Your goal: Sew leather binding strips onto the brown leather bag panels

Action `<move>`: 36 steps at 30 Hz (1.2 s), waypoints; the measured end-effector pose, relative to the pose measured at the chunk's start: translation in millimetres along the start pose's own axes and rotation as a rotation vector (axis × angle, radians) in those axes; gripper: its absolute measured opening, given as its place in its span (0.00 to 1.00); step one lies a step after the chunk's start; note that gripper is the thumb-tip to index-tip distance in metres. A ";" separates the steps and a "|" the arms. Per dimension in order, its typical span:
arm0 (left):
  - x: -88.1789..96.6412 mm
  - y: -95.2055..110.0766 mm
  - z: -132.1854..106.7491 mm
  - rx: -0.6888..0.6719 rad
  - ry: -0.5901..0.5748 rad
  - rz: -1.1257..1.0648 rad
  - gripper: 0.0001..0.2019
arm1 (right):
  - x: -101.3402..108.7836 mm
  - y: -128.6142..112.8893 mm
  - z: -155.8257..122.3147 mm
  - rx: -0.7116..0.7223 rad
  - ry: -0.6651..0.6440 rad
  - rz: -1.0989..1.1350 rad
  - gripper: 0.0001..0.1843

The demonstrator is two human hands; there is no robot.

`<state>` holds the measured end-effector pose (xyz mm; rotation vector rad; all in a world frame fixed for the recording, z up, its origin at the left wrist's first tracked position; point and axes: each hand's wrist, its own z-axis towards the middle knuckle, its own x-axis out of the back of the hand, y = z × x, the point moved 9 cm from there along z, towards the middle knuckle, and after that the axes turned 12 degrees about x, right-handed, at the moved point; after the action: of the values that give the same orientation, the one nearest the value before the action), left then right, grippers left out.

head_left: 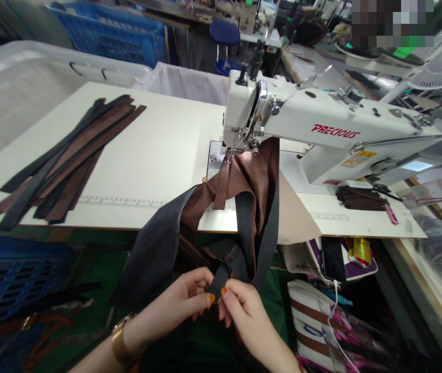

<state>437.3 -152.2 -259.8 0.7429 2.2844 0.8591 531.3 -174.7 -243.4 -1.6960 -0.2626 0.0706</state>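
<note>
White table (pixel 158 155), workshop room: sewing machine (pixel 322 134) centre right, strap pile (pixel 65 160) at left. Dark strap (pixel 221 274), lower centre, running upward toward the machine; left hand (pixel 184 303) and right hand (pixel 244 311) both pinching its end.

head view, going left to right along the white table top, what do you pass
strips → needle plate → brown cloth → dark bundle → small pink tool. The sewing machine spans too much of the right half to place.
</note>
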 end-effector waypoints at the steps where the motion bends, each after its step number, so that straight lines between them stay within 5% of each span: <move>1: 0.1 -0.8 -0.2 0.003 -0.009 -0.008 0.07 | 0.1 -1.0 0.0 0.004 -0.003 -0.007 0.23; 8: 4.5 -4.4 -3.1 0.003 -0.039 -0.090 0.15 | 10.9 -15.0 -11.0 0.022 -0.050 -0.129 0.15; 12: 3.3 -7.3 -3.7 0.015 -0.052 -0.142 0.16 | 33.4 -59.6 -17.6 0.416 0.102 -0.545 0.07; 14: 2.4 -6.7 -3.4 -0.005 -0.047 -0.147 0.16 | 30.1 -74.6 -19.9 0.592 0.109 -0.762 0.15; 17: 1.3 -5.8 -3.0 -0.030 -0.022 -0.124 0.15 | 22.2 -78.2 -15.7 0.698 0.104 -1.002 0.23; 20: 0.9 -5.9 -4.4 -0.040 0.020 -0.049 0.14 | 21.7 -78.0 -12.1 0.758 0.144 -1.016 0.19; 23: 14.1 2.4 -11.9 -0.158 0.222 0.111 0.11 | 28.6 -74.4 -10.3 0.740 0.169 -0.933 0.16; 26: 28.4 27.2 -34.9 -0.464 0.598 0.444 0.09 | 37.1 -70.4 -8.9 0.680 0.177 -0.852 0.14; 28: 21.2 40.5 -46.0 -0.647 0.766 0.716 0.16 | 38.0 -70.2 -8.1 0.661 0.152 -0.815 0.13; 32: -2.0 51.4 -34.7 -0.757 0.800 1.117 0.28 | 34.2 -74.7 -7.3 0.658 0.095 -0.795 0.13; 36: -4.5 64.9 -30.7 -0.775 0.752 1.176 0.33 | 40.5 -81.9 -7.9 0.671 0.063 -0.752 0.13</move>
<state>438.3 -125.8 -192.9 1.5298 1.5320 2.7003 561.3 -163.9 -157.5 -0.8573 -0.7239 -0.4114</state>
